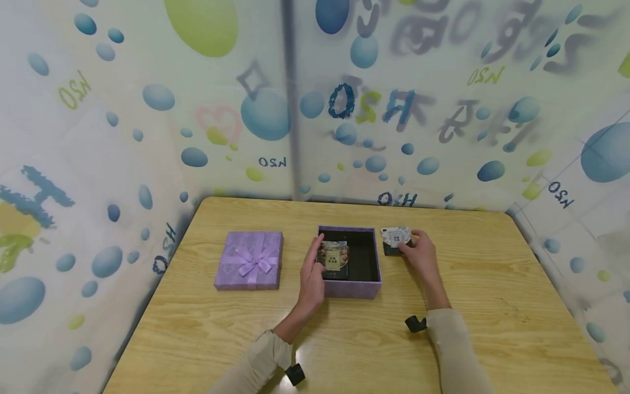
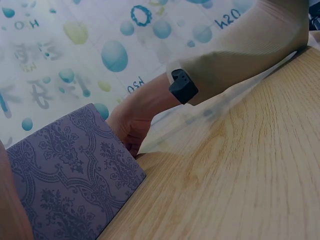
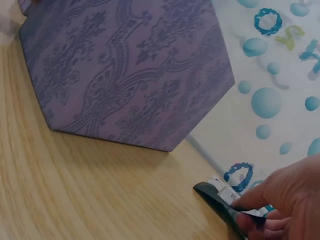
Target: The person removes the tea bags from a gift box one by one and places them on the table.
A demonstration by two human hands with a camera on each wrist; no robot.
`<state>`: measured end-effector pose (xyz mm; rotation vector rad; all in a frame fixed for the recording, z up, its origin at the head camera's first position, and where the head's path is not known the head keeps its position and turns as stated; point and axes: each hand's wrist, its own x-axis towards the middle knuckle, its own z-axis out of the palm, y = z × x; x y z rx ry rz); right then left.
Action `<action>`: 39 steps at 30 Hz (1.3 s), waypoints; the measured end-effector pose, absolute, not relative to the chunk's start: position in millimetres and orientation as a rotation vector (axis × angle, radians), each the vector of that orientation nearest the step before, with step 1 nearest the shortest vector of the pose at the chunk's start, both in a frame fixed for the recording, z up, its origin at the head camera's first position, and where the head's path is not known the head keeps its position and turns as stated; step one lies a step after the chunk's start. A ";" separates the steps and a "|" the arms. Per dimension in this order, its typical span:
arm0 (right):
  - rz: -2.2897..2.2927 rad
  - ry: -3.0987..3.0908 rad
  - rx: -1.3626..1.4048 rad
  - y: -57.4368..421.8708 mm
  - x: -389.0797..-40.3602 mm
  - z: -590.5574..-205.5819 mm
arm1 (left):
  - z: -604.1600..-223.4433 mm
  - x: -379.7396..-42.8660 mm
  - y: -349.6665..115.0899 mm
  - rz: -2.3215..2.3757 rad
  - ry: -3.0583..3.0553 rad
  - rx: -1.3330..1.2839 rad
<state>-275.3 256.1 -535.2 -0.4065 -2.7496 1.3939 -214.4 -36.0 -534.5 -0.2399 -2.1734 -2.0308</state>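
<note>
My left hand (image 1: 311, 282) lies along the left side of a purple patterned box (image 1: 351, 289), its fingers extended against the wall and rim. The box is uncovered and black inside. Within its left part lies a dark sachet (image 1: 336, 259) with a pale label and a printed picture, partly overlapped by the thumb in the head view. To the right of the box, my right hand (image 1: 422, 256) pinches another sachet (image 1: 392, 237), white-patterned above and black below, between thumb and fingers. The right wrist view shows this sachet (image 3: 220, 197) bent, low over the table.
A purple lid (image 1: 251, 260) with a ribbon bow rests on the wooden table (image 1: 364, 350) left of the box. Walls with a printed bubble pattern (image 1: 266, 115) border the table's back and sides. Each sleeve carries a small black device (image 1: 415, 324) near the wrist.
</note>
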 end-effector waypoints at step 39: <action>1.146 -2.836 -0.461 245.4 -272.5 -535.3 | -550.6 -208.2 -26.9 -1.984 -2.040 -0.360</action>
